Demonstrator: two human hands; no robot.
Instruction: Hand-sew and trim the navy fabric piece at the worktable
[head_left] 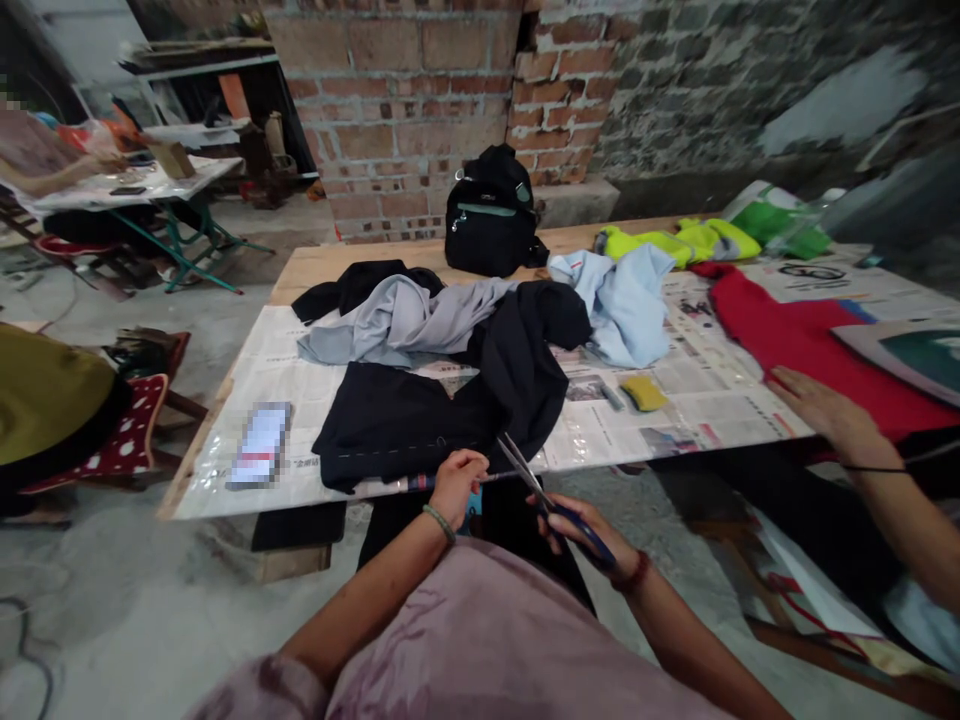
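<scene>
My right hand (574,522) is wrapped round the handles of a pair of scissors (519,468), whose blades point up and left towards the table's front edge. Close to the blade tips, my left hand (459,486) is closed in a pinch; what lies between its fingers is too small to make out. Just beyond it, black trousers (405,420) lie on the newspaper-covered table (720,405), with a dashed line of white stitches along their near edge. The black cloth also rises in a bunched heap to the right.
A grey garment (405,315), a light blue one (626,305) and a black backpack (489,215) lie behind. At left is a phone (260,443); at right, a yellow sponge (643,392). Another person's hand (821,405) rests by red cloth (787,335).
</scene>
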